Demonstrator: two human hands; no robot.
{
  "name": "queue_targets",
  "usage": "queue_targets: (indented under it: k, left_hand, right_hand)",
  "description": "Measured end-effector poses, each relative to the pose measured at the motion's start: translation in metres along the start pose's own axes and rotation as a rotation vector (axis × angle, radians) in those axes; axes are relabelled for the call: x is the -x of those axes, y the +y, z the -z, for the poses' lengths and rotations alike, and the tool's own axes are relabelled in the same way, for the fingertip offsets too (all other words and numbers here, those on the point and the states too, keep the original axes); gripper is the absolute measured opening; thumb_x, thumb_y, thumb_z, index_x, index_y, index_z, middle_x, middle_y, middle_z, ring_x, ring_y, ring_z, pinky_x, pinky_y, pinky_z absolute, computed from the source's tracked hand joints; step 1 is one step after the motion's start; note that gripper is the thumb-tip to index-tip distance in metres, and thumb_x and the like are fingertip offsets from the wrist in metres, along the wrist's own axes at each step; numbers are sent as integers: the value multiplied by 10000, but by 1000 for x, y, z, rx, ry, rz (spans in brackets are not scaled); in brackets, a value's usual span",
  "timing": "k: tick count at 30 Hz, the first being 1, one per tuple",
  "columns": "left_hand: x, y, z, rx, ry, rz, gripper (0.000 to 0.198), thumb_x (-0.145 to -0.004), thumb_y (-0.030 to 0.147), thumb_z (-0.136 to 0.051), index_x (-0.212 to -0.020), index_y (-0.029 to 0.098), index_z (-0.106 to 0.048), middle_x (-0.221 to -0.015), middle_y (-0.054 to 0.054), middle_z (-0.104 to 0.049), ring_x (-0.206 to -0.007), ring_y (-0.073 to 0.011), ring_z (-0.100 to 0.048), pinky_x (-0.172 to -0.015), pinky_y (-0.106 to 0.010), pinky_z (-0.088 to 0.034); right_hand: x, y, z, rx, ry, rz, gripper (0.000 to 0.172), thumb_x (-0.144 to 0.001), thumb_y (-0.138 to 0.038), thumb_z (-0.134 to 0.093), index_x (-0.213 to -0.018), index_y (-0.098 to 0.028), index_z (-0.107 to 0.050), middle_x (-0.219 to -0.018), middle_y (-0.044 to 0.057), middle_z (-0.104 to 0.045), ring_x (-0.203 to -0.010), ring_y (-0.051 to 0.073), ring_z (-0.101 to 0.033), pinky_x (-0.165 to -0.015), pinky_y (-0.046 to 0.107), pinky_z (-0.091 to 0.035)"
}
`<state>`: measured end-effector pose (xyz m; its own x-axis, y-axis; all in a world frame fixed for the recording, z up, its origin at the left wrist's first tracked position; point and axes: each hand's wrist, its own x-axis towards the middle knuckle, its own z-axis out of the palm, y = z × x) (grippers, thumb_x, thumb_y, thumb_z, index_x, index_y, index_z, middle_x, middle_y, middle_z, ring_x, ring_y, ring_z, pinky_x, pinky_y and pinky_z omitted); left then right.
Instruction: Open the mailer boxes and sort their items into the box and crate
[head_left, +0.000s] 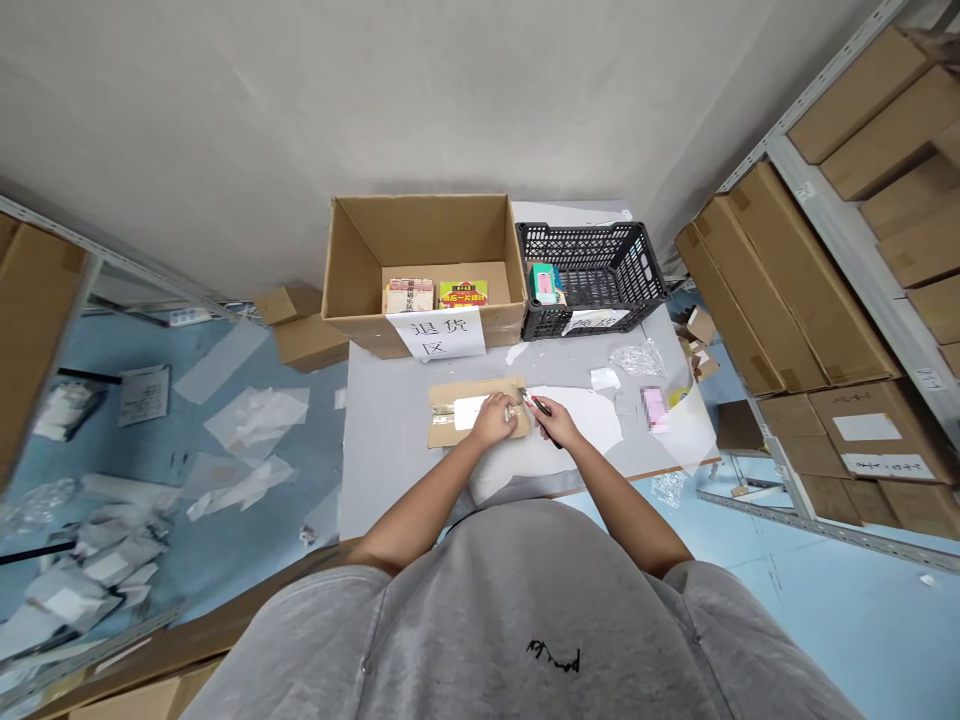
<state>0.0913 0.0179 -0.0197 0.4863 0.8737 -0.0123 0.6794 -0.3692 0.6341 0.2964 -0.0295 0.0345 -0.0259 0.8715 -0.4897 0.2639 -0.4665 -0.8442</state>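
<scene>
A small flat cardboard box with a white label and clear tape lies on the table in front of me. My left hand is closed on the right end of this box, at what looks like a bit of loose tape. Beside it, my right hand grips black-handled scissors, their metal tips against the box's right edge. Under and to the right of the box a white sheet is spread out.
Behind stand a large open carton with packets inside and a black plastic crate holding small boxes. Bubble wrap and a pink packet lie at the right. Shelves of cartons flank the table; packaging litters the floor.
</scene>
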Motion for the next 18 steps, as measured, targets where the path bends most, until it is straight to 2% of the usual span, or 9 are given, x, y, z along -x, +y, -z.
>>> queue_targets:
  k: [4, 9, 18]
  left_hand:
    - [-2, -6, 11, -92, -25, -31, 135, -884, 304, -744, -986, 223, -708, -1043, -122, -703, -1081, -332, -650, -981, -466, -519]
    - [4, -4, 10, -152, 42, 37, 282, -930, 485, -772, -968, 221, -683, -1038, -134, -684, -1066, -340, -632, -947, -466, -528]
    - [19, -9, 3, -32, 187, -55, 214, -974, 431, -735, -1024, 237, -663, -1053, -95, -614, -1034, -283, -637, -915, -418, -561]
  right_hand:
    - [-30, -11, -14, 79, 62, -23, 355, -887, -355, -779, -1200, -247, -654, -795, -74, -651, -522, 99, -574, -488, 192, -494]
    - [-53, -17, -23, 158, 146, -98, 315, -798, -274, -847, -1003, -234, -611, -727, -90, -596, -520, 98, -532, -462, 186, -465]
    - [-60, -12, -28, 59, 148, -149, 250, -823, -218, -793, -940, -227, -572, -684, -87, -597, -499, 104, -554, -500, 201, -503]
